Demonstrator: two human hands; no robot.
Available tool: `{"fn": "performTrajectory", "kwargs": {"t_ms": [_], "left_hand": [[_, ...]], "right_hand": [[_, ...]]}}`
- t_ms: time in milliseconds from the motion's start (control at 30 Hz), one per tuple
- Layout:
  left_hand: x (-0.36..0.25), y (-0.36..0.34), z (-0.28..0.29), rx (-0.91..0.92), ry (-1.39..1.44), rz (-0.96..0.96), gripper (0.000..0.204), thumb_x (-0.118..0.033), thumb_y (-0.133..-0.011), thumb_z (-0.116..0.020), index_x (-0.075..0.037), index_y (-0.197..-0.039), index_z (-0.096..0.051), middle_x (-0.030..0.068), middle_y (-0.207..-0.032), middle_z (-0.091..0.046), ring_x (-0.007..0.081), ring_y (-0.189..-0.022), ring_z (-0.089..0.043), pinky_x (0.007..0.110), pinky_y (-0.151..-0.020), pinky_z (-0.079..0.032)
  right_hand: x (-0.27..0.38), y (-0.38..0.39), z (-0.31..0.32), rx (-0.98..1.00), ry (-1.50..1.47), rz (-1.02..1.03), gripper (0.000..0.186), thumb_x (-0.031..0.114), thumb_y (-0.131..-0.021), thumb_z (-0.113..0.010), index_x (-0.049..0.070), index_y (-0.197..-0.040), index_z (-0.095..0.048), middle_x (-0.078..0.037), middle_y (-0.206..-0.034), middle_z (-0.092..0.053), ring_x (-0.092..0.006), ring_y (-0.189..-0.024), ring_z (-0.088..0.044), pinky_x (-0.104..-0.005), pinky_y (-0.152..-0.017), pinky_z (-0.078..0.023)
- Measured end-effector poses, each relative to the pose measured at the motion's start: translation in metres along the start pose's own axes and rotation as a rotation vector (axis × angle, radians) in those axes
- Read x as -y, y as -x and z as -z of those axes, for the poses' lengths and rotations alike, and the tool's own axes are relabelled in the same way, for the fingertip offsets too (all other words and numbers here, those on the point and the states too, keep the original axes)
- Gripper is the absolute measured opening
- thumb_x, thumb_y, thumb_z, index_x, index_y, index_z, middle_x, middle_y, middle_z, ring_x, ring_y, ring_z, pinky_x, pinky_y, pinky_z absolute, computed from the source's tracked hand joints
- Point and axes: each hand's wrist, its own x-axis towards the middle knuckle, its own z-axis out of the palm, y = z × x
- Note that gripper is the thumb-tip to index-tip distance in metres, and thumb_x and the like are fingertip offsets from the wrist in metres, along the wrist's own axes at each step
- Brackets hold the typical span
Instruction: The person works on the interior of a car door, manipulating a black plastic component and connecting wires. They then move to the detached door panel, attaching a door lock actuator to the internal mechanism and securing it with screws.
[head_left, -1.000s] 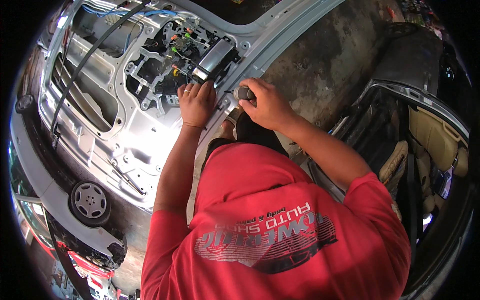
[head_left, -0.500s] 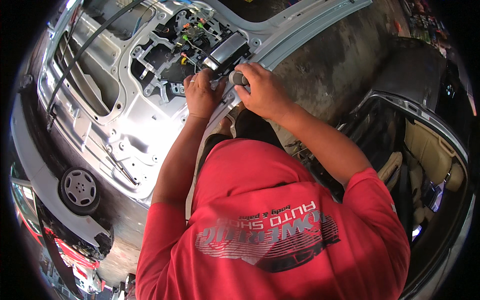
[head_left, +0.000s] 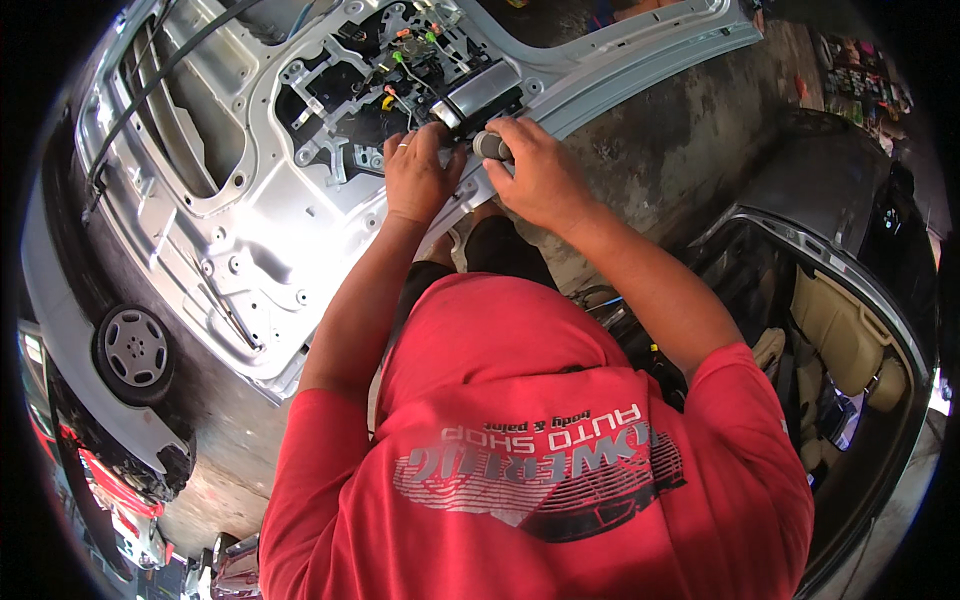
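One rounded grey tool handle (head_left: 490, 146) sits at the edge of a silver car door (head_left: 262, 172), grasped firmly in our right hand (head_left: 545, 180). Just beside it, our left hand (head_left: 416, 182) curls over the door; we cannot tell whether it pinches anything. Near both hands lies a chrome bar (head_left: 482, 92); farther out we see a wheel (head_left: 133, 347), left, and tan upholstery (head_left: 838, 328), right.

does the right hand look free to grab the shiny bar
Probably not: the right hand is wrapped around the tool, though the shiny bar lies close by with its top uncovered.
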Motion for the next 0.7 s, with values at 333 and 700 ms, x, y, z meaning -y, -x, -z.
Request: {"fn": "performTrajectory", "kwargs": {"t_ms": [333,700], "left_hand": [[0.004,0.001,-0.003,-0.026,0.01,-0.023,0.038,-0.025,-0.085,-0.084,-0.011,-0.113,-0.063,0.0046,-0.098,-0.076,0.0297,-0.093,-0.073,0.046,-0.098,-0.048],[0.004,0.002,-0.005,-0.047,0.024,-0.013,0.034,-0.026,-0.087,-0.081,-0.014,-0.114,-0.064,0.0051,-0.097,-0.076,0.0277,-0.093,-0.073,0.047,-0.098,-0.049]], "right_hand": [[0.01,-0.009,0.004,0.04,0.119,0.071,0.04,0.014,-0.091,-0.076,0.005,-0.128,-0.065,-0.018,-0.113,-0.069,-0.043,-0.105,-0.07,-0.0504,-0.088,-0.058],[0.027,-0.023,0.009,0.153,0.437,0.245,0.033,0.016,-0.09,-0.075,0.003,-0.12,-0.066,-0.019,-0.111,-0.068,-0.0414,-0.104,-0.07,-0.0525,-0.089,-0.056]]}}
